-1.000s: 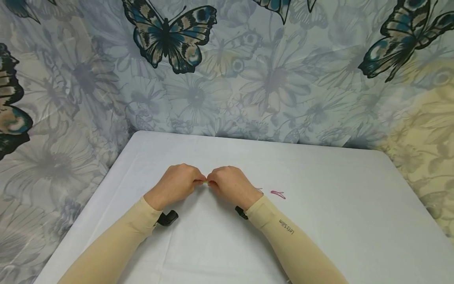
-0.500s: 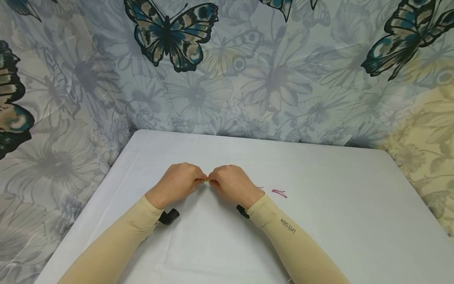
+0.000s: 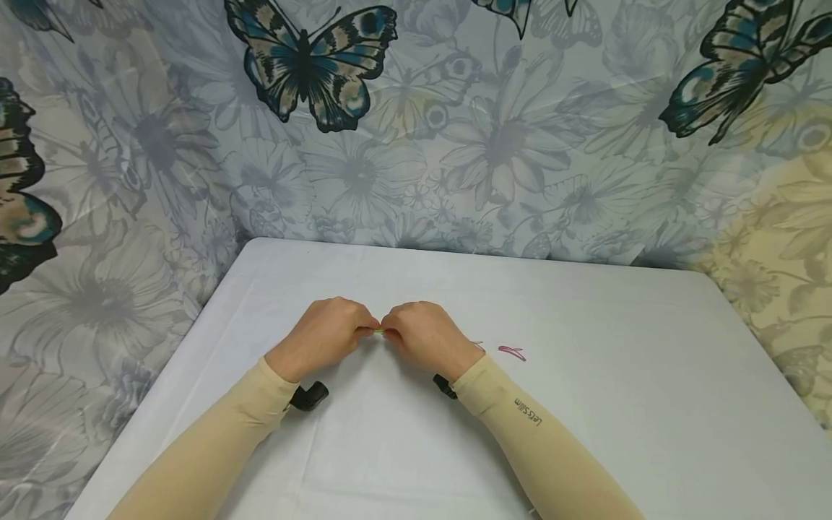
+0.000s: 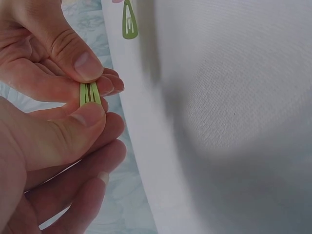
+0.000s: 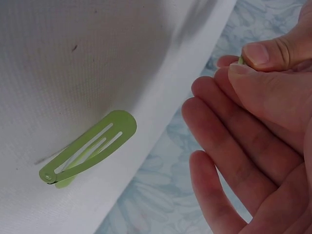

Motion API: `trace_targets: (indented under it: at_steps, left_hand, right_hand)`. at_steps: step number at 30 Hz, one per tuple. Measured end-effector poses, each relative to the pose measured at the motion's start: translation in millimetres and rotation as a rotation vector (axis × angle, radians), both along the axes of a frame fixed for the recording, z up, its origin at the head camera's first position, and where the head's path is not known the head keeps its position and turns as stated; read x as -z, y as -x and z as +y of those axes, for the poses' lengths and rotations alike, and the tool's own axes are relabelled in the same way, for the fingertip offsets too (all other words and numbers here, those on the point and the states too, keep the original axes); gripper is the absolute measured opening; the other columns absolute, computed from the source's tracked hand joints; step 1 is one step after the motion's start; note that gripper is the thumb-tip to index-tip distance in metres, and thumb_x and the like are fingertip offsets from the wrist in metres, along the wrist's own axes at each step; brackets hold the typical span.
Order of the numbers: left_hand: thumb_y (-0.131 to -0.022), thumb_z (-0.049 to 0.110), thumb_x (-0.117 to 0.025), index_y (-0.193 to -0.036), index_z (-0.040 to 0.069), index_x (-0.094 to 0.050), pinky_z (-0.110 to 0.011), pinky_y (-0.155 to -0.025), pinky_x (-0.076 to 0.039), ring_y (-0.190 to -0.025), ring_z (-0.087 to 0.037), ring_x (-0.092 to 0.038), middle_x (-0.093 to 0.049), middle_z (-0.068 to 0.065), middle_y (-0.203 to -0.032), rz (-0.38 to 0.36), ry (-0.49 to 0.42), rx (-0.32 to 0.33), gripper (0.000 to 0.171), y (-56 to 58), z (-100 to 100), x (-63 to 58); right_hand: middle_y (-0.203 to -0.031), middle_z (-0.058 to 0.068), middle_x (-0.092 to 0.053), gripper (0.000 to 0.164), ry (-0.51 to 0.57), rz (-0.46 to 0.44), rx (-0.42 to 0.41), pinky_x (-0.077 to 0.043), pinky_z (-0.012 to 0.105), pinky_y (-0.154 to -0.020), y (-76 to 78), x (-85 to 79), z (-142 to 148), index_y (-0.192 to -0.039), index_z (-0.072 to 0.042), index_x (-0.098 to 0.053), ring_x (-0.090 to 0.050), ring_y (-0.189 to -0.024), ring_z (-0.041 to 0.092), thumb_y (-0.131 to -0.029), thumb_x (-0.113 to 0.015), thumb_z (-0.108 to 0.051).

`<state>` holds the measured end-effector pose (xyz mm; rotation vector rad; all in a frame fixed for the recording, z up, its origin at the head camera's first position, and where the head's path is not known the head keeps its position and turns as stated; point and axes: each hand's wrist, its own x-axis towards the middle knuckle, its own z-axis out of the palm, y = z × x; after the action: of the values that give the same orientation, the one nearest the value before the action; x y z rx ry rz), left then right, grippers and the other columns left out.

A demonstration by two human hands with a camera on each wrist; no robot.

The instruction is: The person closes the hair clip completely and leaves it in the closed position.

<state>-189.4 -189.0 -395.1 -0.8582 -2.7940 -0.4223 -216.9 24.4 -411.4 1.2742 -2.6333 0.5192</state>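
Both hands meet above the table, pinching a small green snap hair clip (image 4: 89,92) between thumbs and fingers. My left hand (image 3: 327,336) grips one end and my right hand (image 3: 421,334) the other. Only the slotted middle of the clip shows in the left wrist view; the fingers cover its ends. A second green hair clip (image 5: 92,147) lies on the white cloth beside my right hand, its frame sprung apart from the inner tongue. A pink hair clip (image 3: 512,352) lies to the right of my right wrist. Another pinkish piece (image 3: 479,347) is partly hidden behind that wrist.
A white cloth covers the table (image 3: 624,404). Its far edge meets a hanging curtain (image 3: 416,180) printed with butterflies and flowers. Black wrist cameras stick out under both beige sleeves (image 3: 546,440).
Both hands keep their pinch on the green hair clip with hardly any visible movement. The whole head view shifts only slightly.
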Motion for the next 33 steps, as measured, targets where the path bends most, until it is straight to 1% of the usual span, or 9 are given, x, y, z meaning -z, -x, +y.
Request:
trace_targets:
  at_steps: [3,5,10,15,22,28,33]
  left_hand:
    - [-0.090,0.005,-0.085,-0.101,0.020,-0.088,-0.030,-0.066,-0.056,-0.077,-0.007,-0.070,-0.084,0.008,-0.096,-0.005,-0.002,0.003,0.019,0.6,-0.6,0.0]
    - [-0.090,0.005,-0.085,-0.100,0.020,-0.088,-0.030,-0.065,-0.056,-0.077,-0.007,-0.070,-0.084,0.008,-0.096,-0.009,-0.007,0.005,0.019,0.7,-1.0,0.0]
    - [-0.090,0.006,-0.085,-0.103,0.018,-0.089,-0.032,-0.070,-0.061,-0.086,-0.012,-0.078,-0.085,0.006,-0.099,-0.019,-0.018,0.013,0.018,1.1,-0.9,-0.6]
    - [-0.091,0.007,-0.085,-0.104,0.017,-0.088,-0.035,-0.074,-0.063,-0.092,-0.016,-0.081,-0.085,0.005,-0.101,-0.034,-0.025,0.016,0.017,0.9,-1.0,-1.7]
    - [-0.090,0.007,-0.086,-0.103,0.017,-0.089,-0.034,-0.073,-0.063,-0.092,-0.015,-0.081,-0.085,0.005,-0.100,-0.034,-0.027,0.022,0.017,0.8,-1.9,-1.4]
    - [-0.089,0.007,-0.087,-0.103,0.017,-0.089,-0.034,-0.073,-0.063,-0.090,-0.015,-0.080,-0.085,0.006,-0.100,-0.031,-0.023,0.027,0.017,1.4,-2.8,-0.7]
    - [-0.088,0.007,-0.088,-0.103,0.016,-0.089,-0.035,-0.074,-0.064,-0.091,-0.015,-0.081,-0.085,0.005,-0.100,-0.032,-0.038,0.030,0.017,2.0,-3.2,-1.2]
  right_hand:
    - [-0.093,-0.004,-0.082,0.012,-0.001,0.002,0.002,-0.061,0.033,-0.080,0.1,-0.3,0.0,-0.101,-0.014,-0.085,-0.075,-0.084,0.015,-0.096,-0.078,-0.006]
    - [-0.093,-0.004,-0.082,0.012,-0.003,0.002,0.002,-0.061,0.033,-0.081,0.0,-0.7,-0.2,-0.101,-0.014,-0.085,-0.076,-0.085,0.015,-0.096,-0.078,-0.006]
    - [-0.096,-0.003,-0.083,0.012,-0.010,-0.005,-0.001,-0.062,0.033,-0.081,-0.5,-1.6,-0.1,-0.103,-0.013,-0.086,-0.077,-0.087,0.015,-0.097,-0.078,-0.007]
    - [-0.098,-0.003,-0.083,0.012,-0.004,-0.007,-0.003,-0.062,0.033,-0.083,-1.6,-2.5,0.1,-0.104,-0.013,-0.086,-0.078,-0.090,0.016,-0.096,-0.079,-0.007]
    - [-0.099,-0.003,-0.084,0.012,-0.002,-0.005,-0.013,-0.063,0.034,-0.084,-1.4,-2.7,-0.1,-0.104,-0.013,-0.086,-0.079,-0.092,0.016,-0.096,-0.079,-0.006]
    - [-0.097,-0.003,-0.084,0.012,0.003,0.005,-0.022,-0.063,0.032,-0.083,-1.8,-2.8,0.1,-0.102,-0.013,-0.086,-0.079,-0.090,0.016,-0.095,-0.079,-0.006]
    - [-0.096,-0.003,-0.083,0.010,0.007,0.015,-0.025,-0.062,0.031,-0.083,-1.7,-2.7,0.9,-0.102,-0.013,-0.086,-0.078,-0.089,0.015,-0.095,-0.080,-0.007]
